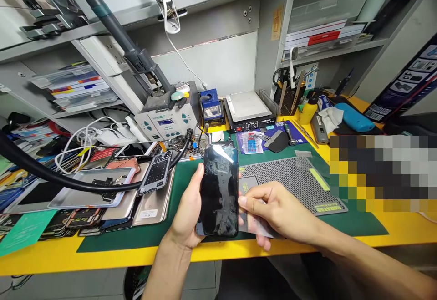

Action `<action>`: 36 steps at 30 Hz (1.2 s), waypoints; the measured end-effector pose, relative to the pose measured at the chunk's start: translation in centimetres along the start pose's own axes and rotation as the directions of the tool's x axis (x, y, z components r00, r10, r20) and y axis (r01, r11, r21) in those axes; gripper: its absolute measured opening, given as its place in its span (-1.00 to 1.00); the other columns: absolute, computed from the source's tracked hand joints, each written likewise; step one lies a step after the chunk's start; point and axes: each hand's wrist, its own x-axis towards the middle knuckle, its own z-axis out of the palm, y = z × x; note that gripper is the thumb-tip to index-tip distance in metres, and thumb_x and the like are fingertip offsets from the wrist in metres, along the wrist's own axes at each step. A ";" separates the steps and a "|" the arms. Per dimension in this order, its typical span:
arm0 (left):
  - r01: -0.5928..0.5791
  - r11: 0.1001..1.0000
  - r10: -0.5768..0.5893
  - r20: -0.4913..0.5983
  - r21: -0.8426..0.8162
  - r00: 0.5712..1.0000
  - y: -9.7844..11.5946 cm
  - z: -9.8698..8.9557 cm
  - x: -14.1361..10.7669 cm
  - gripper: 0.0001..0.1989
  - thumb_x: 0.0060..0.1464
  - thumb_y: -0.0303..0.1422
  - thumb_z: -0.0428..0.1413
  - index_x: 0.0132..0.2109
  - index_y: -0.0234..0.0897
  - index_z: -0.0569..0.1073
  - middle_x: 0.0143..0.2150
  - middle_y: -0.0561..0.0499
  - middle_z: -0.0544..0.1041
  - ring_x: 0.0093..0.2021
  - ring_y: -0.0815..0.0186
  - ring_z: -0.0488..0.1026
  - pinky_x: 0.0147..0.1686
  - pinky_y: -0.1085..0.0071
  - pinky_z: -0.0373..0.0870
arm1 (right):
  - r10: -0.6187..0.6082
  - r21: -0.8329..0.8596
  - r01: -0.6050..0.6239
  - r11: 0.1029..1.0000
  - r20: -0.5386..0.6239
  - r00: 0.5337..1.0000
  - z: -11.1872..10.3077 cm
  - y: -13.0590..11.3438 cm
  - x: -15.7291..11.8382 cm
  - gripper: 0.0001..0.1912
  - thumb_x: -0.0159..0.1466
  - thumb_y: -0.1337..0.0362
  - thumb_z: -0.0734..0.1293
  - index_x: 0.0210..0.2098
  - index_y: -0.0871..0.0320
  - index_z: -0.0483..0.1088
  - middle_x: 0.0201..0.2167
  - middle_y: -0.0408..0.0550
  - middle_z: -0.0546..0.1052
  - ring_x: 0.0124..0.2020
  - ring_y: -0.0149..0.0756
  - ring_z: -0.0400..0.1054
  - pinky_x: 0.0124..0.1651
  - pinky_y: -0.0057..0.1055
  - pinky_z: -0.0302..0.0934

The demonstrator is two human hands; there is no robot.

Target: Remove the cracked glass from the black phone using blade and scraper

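A black smartphone (219, 193) stands out near the middle, its glossy dark screen facing me and streaked with smudges. My left hand (189, 206) is wrapped round its left side and lower edge, thumb along the left rim. At the phone's right edge, my right hand (269, 204) pinches a thin translucent sheet (252, 223) between thumb and fingers. The sheet reaches the phone's right side; whether it is attached there I cannot tell. Behind the right hand lies a grey perforated mat (293, 177) on the green work mat (362, 225).
Stacked phones and housings (153, 200) fill the left, with a black hose (85, 184) arching over them. A grey soldering station (167, 120), a flat heating unit (251, 109) and a tool holder (290, 97) line the back. A yellow bottle (308, 111) stands at right.
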 end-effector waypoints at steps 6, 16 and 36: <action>-0.018 0.997 0.020 -0.030 0.072 0.999 -0.1 0.2 -0.4 -0.38 0.31 0.07 -0.08 0.29 -0.24 0.39 -0.01 -0.15 0.64 0.01 -0.01 0.59 -0.03 0.12 0.55 | 0.011 -0.045 -0.011 0.999 0.004 1.000 0.0 -0.1 -0.1 -0.47 0.27 -0.13 0.37 -0.50 0.22 0.36 -0.68 -0.13 0.47 -0.71 -0.44 0.37 -0.66 -0.60 0.14; -0.029 0.997 0.034 -0.073 0.066 0.997 -0.3 -0.4 -0.7 -0.40 0.32 0.01 -0.04 0.33 -0.26 0.34 -0.01 -0.15 0.64 0.10 -0.04 0.54 0.03 0.07 0.53 | 0.011 -0.021 -0.010 1.000 0.025 1.000 -0.4 0.4 -0.1 -0.48 0.28 -0.12 0.37 -0.52 0.22 0.35 -0.67 -0.11 0.49 -0.70 -0.40 0.40 -0.64 -0.57 0.19; -0.025 0.993 0.031 -0.056 0.114 0.998 -0.6 0.1 -0.9 -0.44 0.34 -0.02 -0.10 0.30 -0.20 0.39 0.00 -0.11 0.64 0.01 -0.04 0.59 -0.07 0.14 0.58 | -0.035 0.058 0.034 0.998 0.017 0.999 0.0 0.2 -0.2 -0.50 0.21 -0.09 0.43 -0.52 0.26 0.44 -0.67 -0.08 0.51 -0.72 -0.42 0.37 -0.68 -0.59 0.16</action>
